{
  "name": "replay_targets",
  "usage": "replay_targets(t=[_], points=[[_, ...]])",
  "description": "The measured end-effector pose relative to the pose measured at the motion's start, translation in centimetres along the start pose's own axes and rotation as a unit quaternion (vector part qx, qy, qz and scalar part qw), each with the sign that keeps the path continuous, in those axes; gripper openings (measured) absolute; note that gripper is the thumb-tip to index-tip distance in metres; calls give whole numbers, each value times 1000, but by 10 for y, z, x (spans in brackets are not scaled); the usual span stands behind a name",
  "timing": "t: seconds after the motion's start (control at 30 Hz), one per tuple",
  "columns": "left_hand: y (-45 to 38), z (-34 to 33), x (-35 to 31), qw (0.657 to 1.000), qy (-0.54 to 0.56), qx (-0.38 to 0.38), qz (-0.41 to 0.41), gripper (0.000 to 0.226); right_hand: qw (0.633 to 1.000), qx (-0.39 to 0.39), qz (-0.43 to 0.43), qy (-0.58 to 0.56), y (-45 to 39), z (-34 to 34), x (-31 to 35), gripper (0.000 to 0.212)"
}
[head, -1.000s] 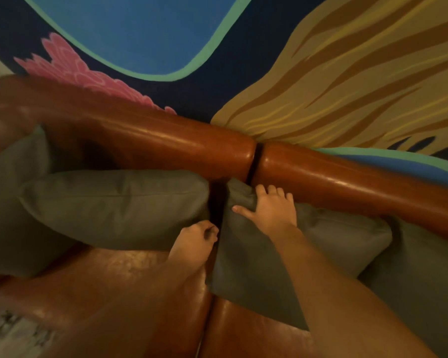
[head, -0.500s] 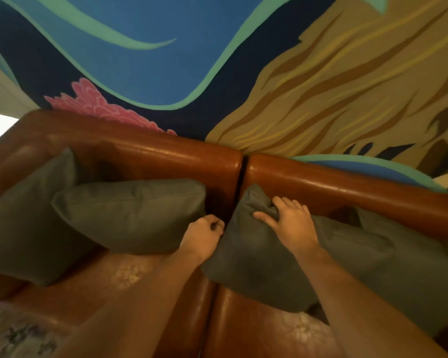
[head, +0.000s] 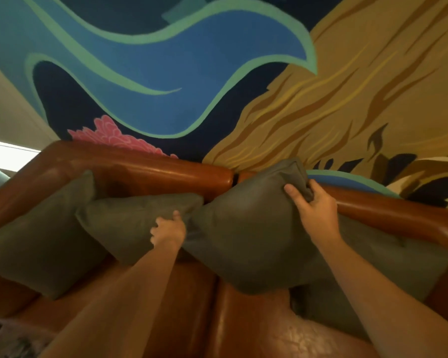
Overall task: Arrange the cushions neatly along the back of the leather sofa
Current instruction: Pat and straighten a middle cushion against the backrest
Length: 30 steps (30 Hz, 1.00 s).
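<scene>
Both hands on middle cushion (head: 246,236): right hand (head: 314,211) fingers pinched shut on top corner, left hand (head: 169,228) curled closed at side edge, standing it upright against sofa back (head: 166,174).

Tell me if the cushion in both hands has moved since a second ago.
Yes. The cushion has risen: its top corner now pokes above the sofa backrest.

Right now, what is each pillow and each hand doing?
Middle cushion: lifted, tilted, top corner above the sofa back.
Right hand: shut on its top corner.
Left hand: gripping its left corner.
Second cushion: leaning on the sofa back.
Far left cushion: leaning, untouched.
</scene>
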<state>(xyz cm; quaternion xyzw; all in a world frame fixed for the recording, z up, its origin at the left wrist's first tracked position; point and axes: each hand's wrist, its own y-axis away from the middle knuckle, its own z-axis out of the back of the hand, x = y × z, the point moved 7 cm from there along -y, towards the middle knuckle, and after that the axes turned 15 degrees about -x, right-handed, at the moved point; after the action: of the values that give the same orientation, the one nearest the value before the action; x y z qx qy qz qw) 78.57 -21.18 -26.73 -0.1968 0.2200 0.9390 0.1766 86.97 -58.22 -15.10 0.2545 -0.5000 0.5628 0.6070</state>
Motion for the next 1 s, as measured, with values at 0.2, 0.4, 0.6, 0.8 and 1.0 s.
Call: replay_targets(t=[0.2,0.4,0.6,0.8,1.0], points=[[4,9,13,974,199,68,87,77,995,-29,-56,-73,6,14,22,26],[-3,23,19,908,384,92,138,77,984,-53,-135,-104,12,26,-3,55],[-14,31,21,930,355,33,87,69,969,-9,-229,-91,19,27,-45,68],[-14,29,37,945,309,-45,97,63,963,45,-263,-29,34,18,-64,84],[-10,21,45,940,314,-72,110,59,960,22,-277,21,31,10,-86,73]])
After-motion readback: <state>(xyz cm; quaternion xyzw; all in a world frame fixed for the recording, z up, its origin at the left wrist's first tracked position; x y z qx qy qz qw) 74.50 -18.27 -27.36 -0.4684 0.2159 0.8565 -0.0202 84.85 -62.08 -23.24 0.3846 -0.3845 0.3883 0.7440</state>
